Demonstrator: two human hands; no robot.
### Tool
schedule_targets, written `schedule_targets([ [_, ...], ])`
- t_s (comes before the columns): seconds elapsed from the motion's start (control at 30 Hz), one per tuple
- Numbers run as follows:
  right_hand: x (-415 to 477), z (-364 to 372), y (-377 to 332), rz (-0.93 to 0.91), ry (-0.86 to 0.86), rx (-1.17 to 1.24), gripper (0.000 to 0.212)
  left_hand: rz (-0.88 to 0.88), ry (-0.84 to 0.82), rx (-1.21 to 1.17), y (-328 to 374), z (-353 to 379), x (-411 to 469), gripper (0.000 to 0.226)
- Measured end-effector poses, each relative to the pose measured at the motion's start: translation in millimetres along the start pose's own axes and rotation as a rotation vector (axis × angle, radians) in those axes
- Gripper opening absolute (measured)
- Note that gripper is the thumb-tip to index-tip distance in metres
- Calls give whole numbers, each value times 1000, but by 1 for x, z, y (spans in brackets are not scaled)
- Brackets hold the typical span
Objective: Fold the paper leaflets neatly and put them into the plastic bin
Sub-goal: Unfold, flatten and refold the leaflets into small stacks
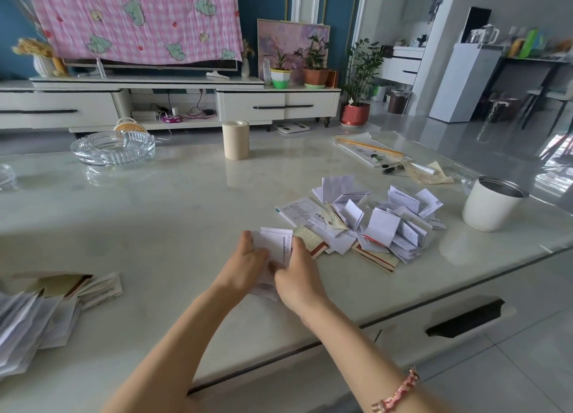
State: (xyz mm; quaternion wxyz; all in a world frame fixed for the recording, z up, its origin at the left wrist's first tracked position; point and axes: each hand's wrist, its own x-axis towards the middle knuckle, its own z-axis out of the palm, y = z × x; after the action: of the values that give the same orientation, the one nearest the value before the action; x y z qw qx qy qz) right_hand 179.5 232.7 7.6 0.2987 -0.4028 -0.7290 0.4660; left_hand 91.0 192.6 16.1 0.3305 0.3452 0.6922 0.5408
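A white printed paper leaflet (275,246) lies pressed on the pale table (173,214) between both hands. My left hand (248,262) holds its left edge, fingers curled over the paper. My right hand (297,276) grips its right side and lower part. Just to the right spreads a heap of folded leaflets (369,223). A second stack of leaflets (40,313) lies at the table's left front edge. A white round bin (491,203) with an open top stands at the right edge of the table.
A glass ashtray (113,147) sits at the back left, a beige cylinder (235,140) at the back middle. Papers with pens (378,157) lie at the back right. The table's front edge (341,338) runs diagonally, with floor beyond it.
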Motion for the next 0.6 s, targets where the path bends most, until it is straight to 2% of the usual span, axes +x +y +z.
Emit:
schedule_targets([
  [0.07, 6, -6, 0, -102, 80, -3, 25, 99, 17, -54, 3, -1, 0, 12],
  [0.13, 11, -12, 0, -145, 136, 32, 29, 155, 28, -142, 8, 0, -2, 25],
  [0.3, 6, -5, 8, -163, -9, -20, 30, 73, -49, -226, -2, 12, -4, 45],
  [0.37, 2, -3, 9, -171, -36, -34, 34, 72, -41, -184, -5, 15, -3, 36],
  [0.47, 6, -13, 4, -172, -25, -122, 54, 168, 63, 6, -9, 12, 4, 17],
  [0.53, 16, -27, 4, -182, 87, -137, 53, 207, 143, 71, -9, 9, 7, 13],
  [0.6, 30, -41, 9, -148, 212, -204, 43, 208, 224, 36, -5, 7, 9, 12],
])
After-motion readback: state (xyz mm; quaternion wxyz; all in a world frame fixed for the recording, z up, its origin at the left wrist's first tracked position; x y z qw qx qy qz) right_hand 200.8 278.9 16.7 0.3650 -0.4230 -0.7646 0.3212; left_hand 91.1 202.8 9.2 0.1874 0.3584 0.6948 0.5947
